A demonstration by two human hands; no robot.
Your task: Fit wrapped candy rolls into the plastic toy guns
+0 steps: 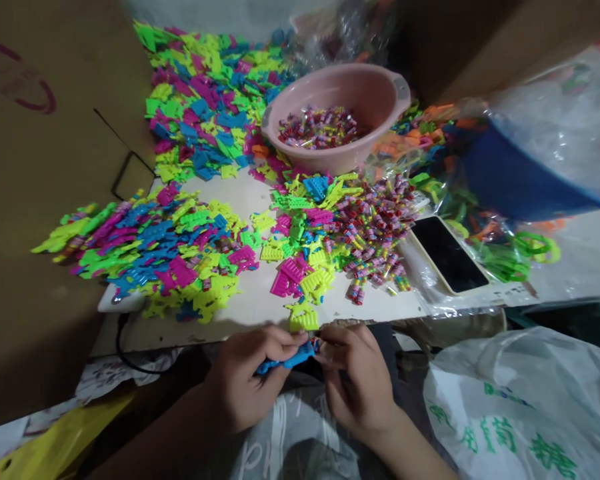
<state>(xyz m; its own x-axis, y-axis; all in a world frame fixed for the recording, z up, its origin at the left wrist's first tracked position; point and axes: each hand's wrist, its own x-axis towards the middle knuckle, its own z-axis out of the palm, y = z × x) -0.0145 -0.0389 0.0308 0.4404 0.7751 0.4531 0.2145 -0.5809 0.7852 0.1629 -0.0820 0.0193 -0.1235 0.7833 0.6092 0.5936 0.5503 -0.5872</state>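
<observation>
Both hands, left hand (247,383) and right hand (355,380), pinch a flat blue plastic piece (287,362) (perhaps toothed).

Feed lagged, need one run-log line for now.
left hand: grips blue plastic piece | right hand: pinches its end | nearest: yellow-green plastic comb piece at white table edge

Blue plastic piece (286,362): flat, bright blue, elongated; lies roughly level, its right end slightly higher; off the table, just below the near edge, about mid-length.
Grip: pinched between the fingers of the left hand (245,383) and the right hand (357,380), one at each end; middle stretch exposed.
Small multicoloured item (316,345): at the piece's right end, touching it; mostly hidden by fingertips, shape cannot be told.
</observation>
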